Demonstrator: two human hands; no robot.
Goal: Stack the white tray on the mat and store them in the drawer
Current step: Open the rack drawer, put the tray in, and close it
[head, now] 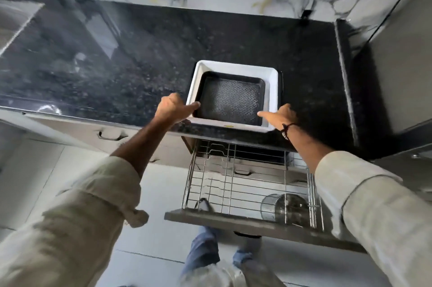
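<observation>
Both hands' grip (174, 106) (279, 115) clasps white tray (272, 90), near edge overhanging counter (117, 64).

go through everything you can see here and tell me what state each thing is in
white tray: on the counter, dark mat inside
mat: lying flat in tray
drawer: pulled open
steel container: on its side in drawer
left hand: gripping tray rim
right hand: gripping tray rim

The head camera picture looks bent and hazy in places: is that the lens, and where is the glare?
Head view: the wide lens bows the black countertop edge and stretches the sleeves near the corners; window light glares pale across the counter's left part; the white tray and dark mat look fairly sharp, as do the left hand and right hand; the marble wall is soft.
</observation>
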